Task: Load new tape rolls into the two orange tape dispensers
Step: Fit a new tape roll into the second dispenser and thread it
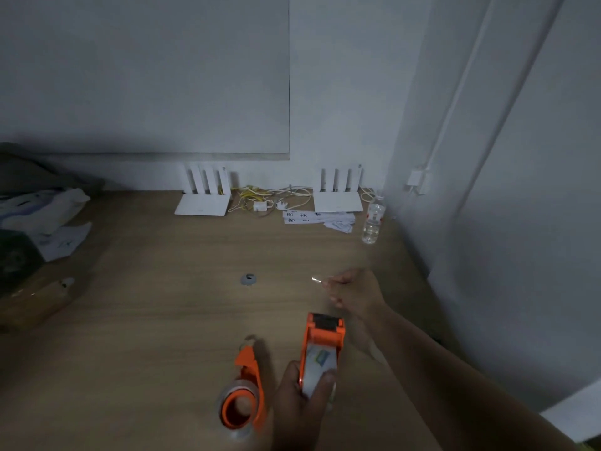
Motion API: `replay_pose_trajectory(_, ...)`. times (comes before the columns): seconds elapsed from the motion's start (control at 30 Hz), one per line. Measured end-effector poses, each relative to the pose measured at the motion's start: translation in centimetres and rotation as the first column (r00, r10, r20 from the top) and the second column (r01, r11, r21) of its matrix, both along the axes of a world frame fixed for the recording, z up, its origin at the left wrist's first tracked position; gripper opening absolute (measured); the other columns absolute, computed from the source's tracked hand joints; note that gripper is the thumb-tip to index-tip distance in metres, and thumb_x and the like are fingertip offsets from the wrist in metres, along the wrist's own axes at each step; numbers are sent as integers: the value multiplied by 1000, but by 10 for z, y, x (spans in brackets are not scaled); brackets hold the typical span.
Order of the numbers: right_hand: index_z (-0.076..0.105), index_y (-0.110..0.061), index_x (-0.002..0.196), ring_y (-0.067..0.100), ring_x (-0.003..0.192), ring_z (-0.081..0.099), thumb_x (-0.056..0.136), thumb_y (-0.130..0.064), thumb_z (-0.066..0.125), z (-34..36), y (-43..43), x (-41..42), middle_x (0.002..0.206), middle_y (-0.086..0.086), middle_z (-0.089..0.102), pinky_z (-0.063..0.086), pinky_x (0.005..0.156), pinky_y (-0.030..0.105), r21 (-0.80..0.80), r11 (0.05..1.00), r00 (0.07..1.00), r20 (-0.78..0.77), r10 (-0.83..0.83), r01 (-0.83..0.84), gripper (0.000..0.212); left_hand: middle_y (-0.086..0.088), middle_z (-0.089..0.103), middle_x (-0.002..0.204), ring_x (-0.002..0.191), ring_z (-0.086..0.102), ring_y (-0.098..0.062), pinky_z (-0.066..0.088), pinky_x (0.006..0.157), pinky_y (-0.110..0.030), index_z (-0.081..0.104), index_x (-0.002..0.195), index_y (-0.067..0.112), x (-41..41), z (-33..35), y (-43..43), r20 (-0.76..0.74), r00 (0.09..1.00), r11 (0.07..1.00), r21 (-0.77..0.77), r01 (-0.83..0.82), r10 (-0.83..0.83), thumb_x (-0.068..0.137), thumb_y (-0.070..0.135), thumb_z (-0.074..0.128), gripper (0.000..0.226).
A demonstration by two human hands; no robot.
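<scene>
- Low in the middle of the frame, two orange tape dispensers show on the wooden table (162, 304).
- One dispenser (322, 346) is held up off the table; its long axis runs nearly up the frame, the black cutter end toward the top, the roll end toward the bottom.
- A clear tape roll (317, 369) sits in that held dispenser, a small label showing on it.
- The left hand (302, 405), at the bottom centre, is closed round the roll end, fingers on one side and thumb on the other, pressed against the tape.
- The second dispenser (245, 392) lies on the table just left of the held one, apart from both hands; its cutter end points toward the top, its round hub toward the bottom edge, with clear tape around the hub.
- The right hand (356, 288), right of centre, has its thumb and forefinger pinched together on a small clear strip of tape (317, 280) that points left; the other fingers are loosely spread.
- At the back of the table stand two white routers (203, 198), and one clear bottle (373, 224) at upper right.
</scene>
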State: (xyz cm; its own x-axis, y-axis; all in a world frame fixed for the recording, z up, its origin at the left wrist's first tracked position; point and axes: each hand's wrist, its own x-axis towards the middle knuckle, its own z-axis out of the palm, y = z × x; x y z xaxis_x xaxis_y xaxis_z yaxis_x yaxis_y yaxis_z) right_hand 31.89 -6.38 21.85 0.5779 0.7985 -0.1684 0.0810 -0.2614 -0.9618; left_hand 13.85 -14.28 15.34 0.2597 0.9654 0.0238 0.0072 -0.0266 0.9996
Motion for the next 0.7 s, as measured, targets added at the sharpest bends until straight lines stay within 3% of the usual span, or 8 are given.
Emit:
replay_pose_trajectory(0.07,71,10,76,13,47,42,82,-10,74,-1,2,0,51,7,51,38,49,25,-19,1000,1000,-1,-3,3,21,-8,62,52,44,59,-16,46,44,-25,66,76,17,-1,-1,-2,-1,1000,1000,8,-27,27,64,41,77,29)
replay_pose_trajectory(0.17,73,6,76,15,49,48,81,-13,75,-2,6,1,51,5,55,43,49,26,-63,998,1000,2,-16,16,20,-17,63,60,49,62,-19,48,46,-26,66,78,15,-2,0,-3,-4,998,998,26,-64,65,66,43,75,31)
replay_pose_trajectory(0.3,71,7,79,10,38,47,79,-12,77,-5,11,3,48,5,54,40,39,20,-113,993,999,-27,-44,41,20,-18,67,70,64,66,-32,55,59,-45,66,82,17,-2,-2,-4,-27,995,995,35,-92,93,70,42,74,29)
replay_pose_trajectory(0.37,69,2,75,9,35,47,75,-13,81,-9,13,4,46,4,54,39,37,18,-126,991,998,-12,-54,52,19,-20,65,69,62,65,-31,54,59,-45,65,80,17,-4,1,-4,-21,994,993,43,-111,112,69,43,74,30)
replay_pose_trajectory(0.47,71,-3,63,19,49,57,63,-24,86,-13,17,10,50,6,62,44,51,28,-179,982,996,69,-53,65,26,-21,59,62,52,58,-22,49,52,-38,62,75,15,-5,9,-6,12,995,994,49,-98,98,67,43,73,31)
replay_pose_trajectory(0.57,76,0,74,24,56,54,44,-35,84,-18,19,15,65,18,70,40,49,30,-230,973,999,29,16,-9,47,-22,56,59,51,55,-16,48,49,-36,61,72,17,-6,15,-8,28,995,994,58,-95,94,66,40,73,26)
replay_pose_trajectory(0.7,75,7,84,30,65,62,35,-37,87,-35,22,20,79,23,72,51,54,35,-244,966,996,-47,82,-91,67,-20,59,58,50,57,-15,47,49,-32,65,74,20,-10,18,-8,23,996,992,94,-85,83,67,38,73,20)
